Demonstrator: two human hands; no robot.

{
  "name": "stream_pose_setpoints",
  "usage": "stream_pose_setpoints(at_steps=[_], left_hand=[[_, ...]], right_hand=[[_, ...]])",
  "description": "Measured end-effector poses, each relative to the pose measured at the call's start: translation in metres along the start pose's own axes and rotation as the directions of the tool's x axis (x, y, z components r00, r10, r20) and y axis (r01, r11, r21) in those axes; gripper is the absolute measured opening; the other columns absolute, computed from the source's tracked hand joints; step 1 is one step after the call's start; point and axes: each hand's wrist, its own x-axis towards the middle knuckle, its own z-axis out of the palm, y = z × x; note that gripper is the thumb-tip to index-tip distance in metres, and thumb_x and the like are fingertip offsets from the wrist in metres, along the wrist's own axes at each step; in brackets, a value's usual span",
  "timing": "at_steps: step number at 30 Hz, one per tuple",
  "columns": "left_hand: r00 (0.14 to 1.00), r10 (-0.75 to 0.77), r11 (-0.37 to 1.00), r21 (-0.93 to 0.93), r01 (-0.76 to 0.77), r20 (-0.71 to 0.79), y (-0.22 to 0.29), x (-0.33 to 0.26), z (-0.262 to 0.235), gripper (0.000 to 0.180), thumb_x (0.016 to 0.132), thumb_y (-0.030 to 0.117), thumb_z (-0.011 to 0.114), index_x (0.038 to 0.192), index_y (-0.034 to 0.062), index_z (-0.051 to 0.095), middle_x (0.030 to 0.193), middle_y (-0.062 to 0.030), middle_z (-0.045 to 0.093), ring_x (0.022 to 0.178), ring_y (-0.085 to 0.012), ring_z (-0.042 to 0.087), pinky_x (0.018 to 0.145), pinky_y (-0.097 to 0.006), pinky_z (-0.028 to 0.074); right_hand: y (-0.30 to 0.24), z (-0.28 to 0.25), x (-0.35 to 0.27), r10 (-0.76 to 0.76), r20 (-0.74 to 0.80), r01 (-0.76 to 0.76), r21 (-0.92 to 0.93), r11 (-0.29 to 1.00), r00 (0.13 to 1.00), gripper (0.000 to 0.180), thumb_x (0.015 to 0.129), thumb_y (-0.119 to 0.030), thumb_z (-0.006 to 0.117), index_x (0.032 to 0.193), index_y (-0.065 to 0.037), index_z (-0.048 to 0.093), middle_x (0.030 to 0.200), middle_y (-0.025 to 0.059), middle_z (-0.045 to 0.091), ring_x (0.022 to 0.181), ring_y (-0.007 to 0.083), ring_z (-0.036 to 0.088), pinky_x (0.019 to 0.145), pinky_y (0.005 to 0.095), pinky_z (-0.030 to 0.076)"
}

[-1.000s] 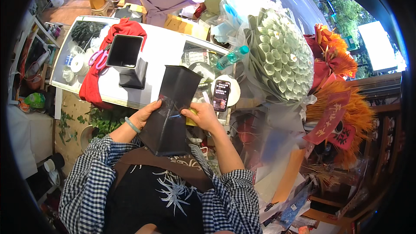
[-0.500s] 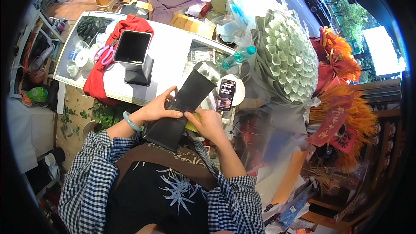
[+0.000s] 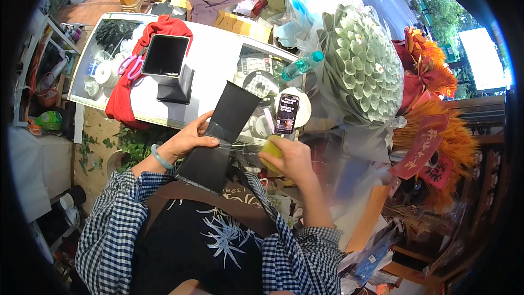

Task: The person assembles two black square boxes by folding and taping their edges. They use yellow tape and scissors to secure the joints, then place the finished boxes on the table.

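Observation:
My left hand (image 3: 188, 143), a pale bangle on its wrist, is closed on a long black folded cardboard piece (image 3: 233, 110) held slanting over the table's near edge. Its thumb lies on the near face, by the middle of the piece. To the right, my right hand (image 3: 295, 159) grips a yellow tape roll (image 3: 269, 154). A clear strip of tape (image 3: 244, 147) stretches between the roll and the cardboard. Beyond them, a black square box (image 3: 173, 90) stands with its top uncovered on the white table (image 3: 213, 54).
Left of the box are a red cloth (image 3: 121, 101) and pink-handled scissors (image 3: 131, 66). A phone (image 3: 286, 114), a calculator (image 3: 252, 65) and a teal-capped bottle (image 3: 302, 66) lie at the table's right. A large pale-green bouquet (image 3: 363, 68) rises beside them.
My right hand has moved right with the tape roll, away from the black cardboard, and a strip of clear tape now spans the gap. My left hand has shifted slightly left with the cardboard.

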Motion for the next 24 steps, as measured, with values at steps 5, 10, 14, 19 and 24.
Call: stream_pose_setpoints(at_steps=[5, 10, 14, 19, 24], left_hand=[[0.996, 0.086, 0.994, -0.066, -0.085, 0.009, -0.001, -0.006, 0.002, 0.091, 0.069, 0.007, 0.078, 0.145, -0.0032, 0.028, 0.139, -0.0116, 0.045, 0.128, -0.0180, 0.043, 0.108, -0.030, 0.032], [0.985, 0.138, 0.984, -0.124, -0.126, 0.101, -0.006, -0.001, 0.000, 0.089, 0.067, 0.014, 0.082, 0.141, -0.0032, 0.034, 0.133, -0.0108, 0.051, 0.121, -0.0182, 0.050, 0.105, -0.030, 0.037], [0.970, 0.077, 0.981, -0.188, -0.034, 0.228, -0.017, 0.013, -0.013, 0.086, 0.069, 0.022, 0.082, 0.138, -0.0024, 0.037, 0.128, -0.0110, 0.054, 0.116, -0.0186, 0.055, 0.099, -0.030, 0.042], [0.948, 0.028, 0.961, -0.269, 0.062, 0.318, -0.035, 0.030, -0.040, 0.066, 0.082, 0.029, 0.074, 0.132, -0.0023, 0.044, 0.122, -0.0098, 0.057, 0.106, -0.0139, 0.057, 0.092, -0.028, 0.047], [0.982, 0.110, 0.942, 0.300, -0.153, 0.156, -0.028, 0.037, -0.050, 0.065, 0.089, 0.028, 0.067, 0.139, -0.0020, 0.039, 0.129, -0.0094, 0.053, 0.114, -0.0135, 0.051, 0.098, -0.028, 0.041]], right_hand=[[0.014, 0.012, -0.008, 0.049, 0.015, -0.051, 0.126, 0.991, 0.999, 0.043, 0.077, -0.046, 0.073, 0.096, -0.007, 0.070, 0.082, 0.0130, 0.069, 0.071, 0.0300, 0.067, 0.063, 0.0374, 0.052], [0.019, 0.031, 0.012, 0.083, 0.075, -0.097, 0.215, 0.972, 0.994, 0.053, 0.078, -0.056, 0.067, 0.101, -0.008, 0.070, 0.082, 0.0140, 0.069, 0.074, 0.0331, 0.067, 0.065, 0.0394, 0.052], [0.016, 0.039, 0.040, 0.055, 0.152, -0.091, 0.240, 0.967, 0.987, 0.055, 0.078, -0.058, 0.065, 0.100, -0.008, 0.070, 0.080, 0.0144, 0.068, 0.074, 0.0341, 0.066, 0.066, 0.0405, 0.050], [0.004, 0.040, 0.050, 0.067, 0.148, -0.122, 0.405, 0.906, 0.987, 0.049, 0.078, -0.053, 0.069, 0.093, -0.007, 0.069, 0.072, 0.0152, 0.065, 0.070, 0.0352, 0.064, 0.061, 0.0401, 0.048], [-0.008, 0.041, 0.038, 0.129, 0.150, -0.164, 0.246, 0.955, 0.980, 0.042, 0.083, -0.050, 0.064, 0.094, -0.009, 0.070, 0.069, 0.0134, 0.065, 0.068, 0.0339, 0.064, 0.061, 0.0417, 0.049]])
